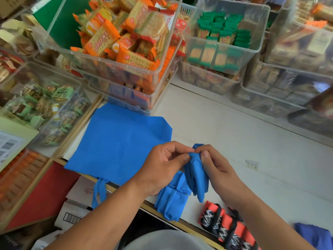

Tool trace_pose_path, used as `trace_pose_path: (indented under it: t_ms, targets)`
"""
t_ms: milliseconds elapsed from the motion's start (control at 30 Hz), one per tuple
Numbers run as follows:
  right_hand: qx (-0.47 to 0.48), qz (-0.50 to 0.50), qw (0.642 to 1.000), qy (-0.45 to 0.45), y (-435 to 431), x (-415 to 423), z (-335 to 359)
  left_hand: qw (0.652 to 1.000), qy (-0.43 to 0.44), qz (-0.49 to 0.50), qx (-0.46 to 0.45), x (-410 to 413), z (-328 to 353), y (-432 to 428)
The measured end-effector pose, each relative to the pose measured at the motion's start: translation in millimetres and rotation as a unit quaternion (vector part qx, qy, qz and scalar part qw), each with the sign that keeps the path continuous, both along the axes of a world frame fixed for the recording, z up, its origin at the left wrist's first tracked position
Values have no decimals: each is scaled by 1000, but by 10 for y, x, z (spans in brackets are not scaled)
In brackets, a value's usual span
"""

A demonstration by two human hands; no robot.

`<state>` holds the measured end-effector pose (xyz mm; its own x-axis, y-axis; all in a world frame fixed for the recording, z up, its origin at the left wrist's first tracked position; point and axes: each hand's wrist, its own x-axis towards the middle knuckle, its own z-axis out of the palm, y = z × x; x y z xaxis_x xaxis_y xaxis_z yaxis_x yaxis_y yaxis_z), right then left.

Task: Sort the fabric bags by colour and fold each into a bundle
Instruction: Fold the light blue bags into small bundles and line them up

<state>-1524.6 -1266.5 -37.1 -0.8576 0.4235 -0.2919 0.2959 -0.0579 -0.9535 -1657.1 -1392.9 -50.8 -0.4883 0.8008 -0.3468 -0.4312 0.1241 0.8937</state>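
Bundle [196,177] of blue fabric pinched at its top by left hand [162,166] and right hand [216,168]; recommend keeping folds below the grip tight and even.

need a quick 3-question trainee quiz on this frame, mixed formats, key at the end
1. True or false: the left hand and right hand both pinch the top of the blue bundle.
2. The flat blue bag lies: A) left of the hands B) right of the hands C) in a bin.
3. Fill in: the patterned rolls beside the right forearm are black and ____.
Key: 1 true; 2 A; 3 red.
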Motion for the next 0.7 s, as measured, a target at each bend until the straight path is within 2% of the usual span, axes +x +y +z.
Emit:
trace_pose_path:
  t_ms: [167,233,333,400,533,600,700]
  targets:
    - [38,24,999,-9,7,-25,-16,999,-25,29,-23,-3,28,59]
    - [57,11,998,-12,2,-19,-27,998,15,37,-43,25,14,98]
    - [73,-13,997,-12,-15,13,-33,985,95,74,-124,4,3,136]
    - [82,-11,996,-24,-5,38,-58,982,84,82,-150,-20,17,131]
    - [78,-89,993,-9,61,36,-96,993,-6,69,-98,107,119,89]
    - [83,-143,986,-9,98,28,-84,996,-14,62,-68,184,139,66]
    - [54,-173,983,-9,104,25,-63,999,-10,44,-28,221,139,29]
